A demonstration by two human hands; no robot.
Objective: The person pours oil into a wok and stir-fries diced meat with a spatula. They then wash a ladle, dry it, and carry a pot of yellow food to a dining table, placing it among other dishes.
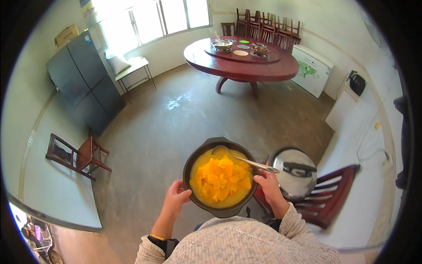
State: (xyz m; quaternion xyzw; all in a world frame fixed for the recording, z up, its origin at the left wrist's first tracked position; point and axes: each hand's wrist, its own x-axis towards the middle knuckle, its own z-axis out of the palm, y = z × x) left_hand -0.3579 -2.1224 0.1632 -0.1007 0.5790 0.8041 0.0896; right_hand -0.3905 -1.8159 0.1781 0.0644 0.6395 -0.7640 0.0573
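Note:
A dark pot (pixel 224 213) is held level in front of the body, full of orange chunks, perhaps pumpkin (pixel 221 178), in yellow liquid. My left hand (pixel 177 196) grips its left rim, thumb on top. My right hand (pixel 266 184) grips the opposite side. A metal ladle (pixel 255 164) lies in the pot, its bowl among the food and its handle resting over the rim above my right hand. The fingers under the pot are partly hidden. Just right of my right hand, a lidded metal pot (pixel 294 173) stands by a dark red wooden chair (pixel 339 194).
Ahead is a round red table (pixel 240 74) bearing a steaming bowl (pixel 222 44), another filled bowl (pixel 261 50) and mats. Stacked chairs (pixel 268 29) and a white chest freezer (pixel 311 71) stand behind it. At left are a refrigerator (pixel 87 82), a chair (pixel 86 155) and a small bench (pixel 132 70).

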